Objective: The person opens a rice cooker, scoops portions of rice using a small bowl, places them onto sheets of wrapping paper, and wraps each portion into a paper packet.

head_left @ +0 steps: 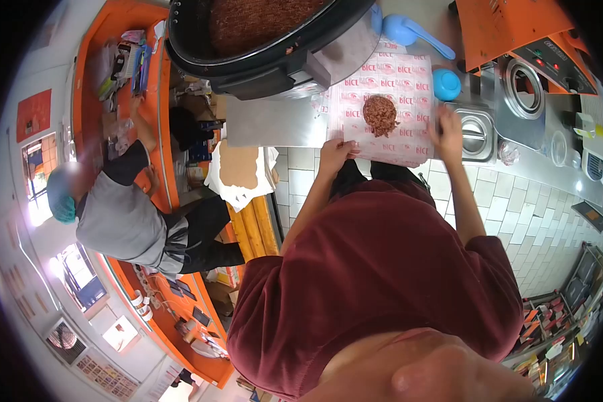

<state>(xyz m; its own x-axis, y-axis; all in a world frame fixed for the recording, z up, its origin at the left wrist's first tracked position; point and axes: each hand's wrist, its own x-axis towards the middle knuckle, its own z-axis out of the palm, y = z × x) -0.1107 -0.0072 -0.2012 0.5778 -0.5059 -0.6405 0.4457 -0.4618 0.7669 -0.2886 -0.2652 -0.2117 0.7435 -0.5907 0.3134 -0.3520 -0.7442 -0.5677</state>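
A mound of reddish-brown cooked rice (380,116) lies on a stack of white wrapping paper (409,80) printed in red with "RICE". My left hand (335,157) is closed on the near left corner of the paper, thumb on top. At the right edge of the paper is my right hand (448,132), its fingers bent around that edge and slightly blurred. Beyond the paper stands a large black cooker pot (248,84) holding more brown rice (261,23). A blue scoop (415,33) and a small round blue bowl (447,84) sit near the paper's far right.
A lidded steel container (474,136) is set in the counter at right, beside an orange machine with red lights (529,40) and a round-topped device (522,90). At left, a person in a grey top (124,214) reaches into orange shelving (161,100). Cardboard (239,166) lies near them.
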